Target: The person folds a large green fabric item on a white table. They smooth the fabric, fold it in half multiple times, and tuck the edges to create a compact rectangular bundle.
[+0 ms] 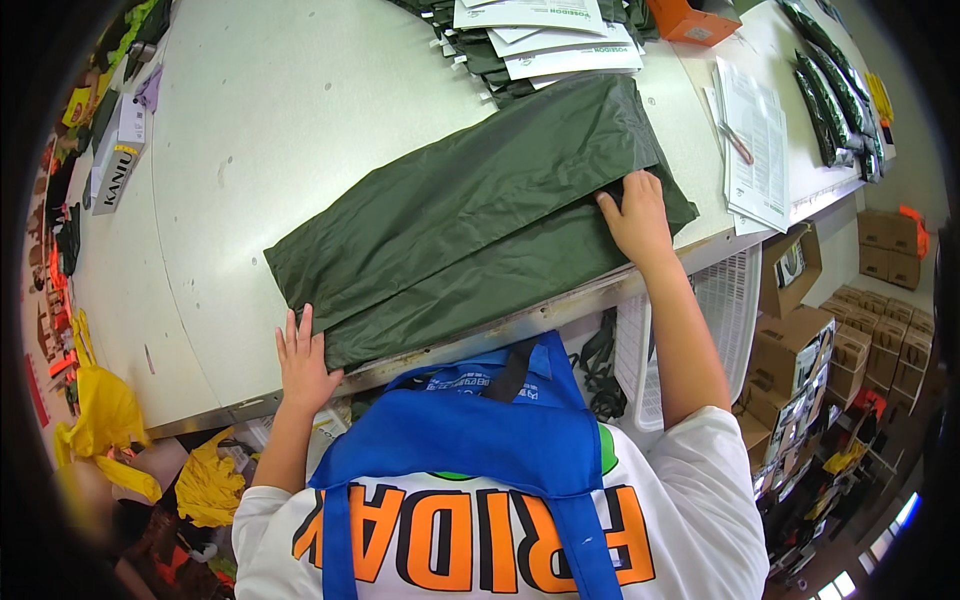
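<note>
A long, folded piece of dark green, slightly shiny fabric [450, 215] lies slantwise over the near edge of the white table. Its long folds run from lower left to upper right. At its near left end, my left hand [304, 362] rests with fingers spread, the fingertips on the fabric's edge and the table. My right hand [640, 215] is at the right end, fingers curled over a folded edge and thumb toward a dark gap under the layer. What the fingertips pinch is partly hidden.
Beyond the fabric are a stack of green folded pieces with white printed sheets [575, 62] and an orange box [692, 20]. Paper sheets [755, 150] and dark wrapped packages [835, 95] lie to the right. Below the edge stands a white plastic crate [728, 310]; cartons [790, 350] fill the floor beyond.
</note>
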`<state>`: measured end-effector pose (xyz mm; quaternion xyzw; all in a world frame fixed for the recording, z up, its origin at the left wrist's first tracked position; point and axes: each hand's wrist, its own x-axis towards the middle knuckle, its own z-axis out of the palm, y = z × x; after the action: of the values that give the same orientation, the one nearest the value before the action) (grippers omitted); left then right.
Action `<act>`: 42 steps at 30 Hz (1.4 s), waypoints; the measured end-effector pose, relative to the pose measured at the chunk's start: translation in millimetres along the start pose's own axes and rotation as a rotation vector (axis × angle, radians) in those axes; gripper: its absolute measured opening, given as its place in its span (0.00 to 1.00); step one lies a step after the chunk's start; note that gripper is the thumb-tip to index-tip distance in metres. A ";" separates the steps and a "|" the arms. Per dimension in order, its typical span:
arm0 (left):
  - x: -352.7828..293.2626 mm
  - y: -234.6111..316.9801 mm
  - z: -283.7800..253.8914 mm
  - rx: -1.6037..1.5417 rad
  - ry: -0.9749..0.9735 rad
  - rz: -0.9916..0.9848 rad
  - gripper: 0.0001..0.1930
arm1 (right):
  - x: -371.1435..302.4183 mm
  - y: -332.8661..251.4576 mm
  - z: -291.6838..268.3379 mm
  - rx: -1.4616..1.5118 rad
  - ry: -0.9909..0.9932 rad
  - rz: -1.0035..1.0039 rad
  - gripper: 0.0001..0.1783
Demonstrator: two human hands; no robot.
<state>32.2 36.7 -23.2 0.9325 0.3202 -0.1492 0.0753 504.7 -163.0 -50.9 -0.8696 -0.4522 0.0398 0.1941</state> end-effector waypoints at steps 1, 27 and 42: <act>1.1 3.2 -5.6 -0.017 0.028 0.017 0.33 | 2.0 4.2 -1.9 0.202 -0.016 0.115 0.20; 11.4 8.5 22.8 0.005 0.147 0.239 0.31 | -43.3 44.8 -12.9 0.594 0.428 0.796 0.10; 60.5 16.1 12.3 -0.070 0.218 0.112 0.34 | 13.4 37.7 -52.8 0.561 -0.151 0.859 0.40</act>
<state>84.8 56.0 -53.9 0.9563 0.2790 -0.0314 0.0809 554.5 -187.7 -15.0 -0.8860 -0.0392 0.2984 0.3528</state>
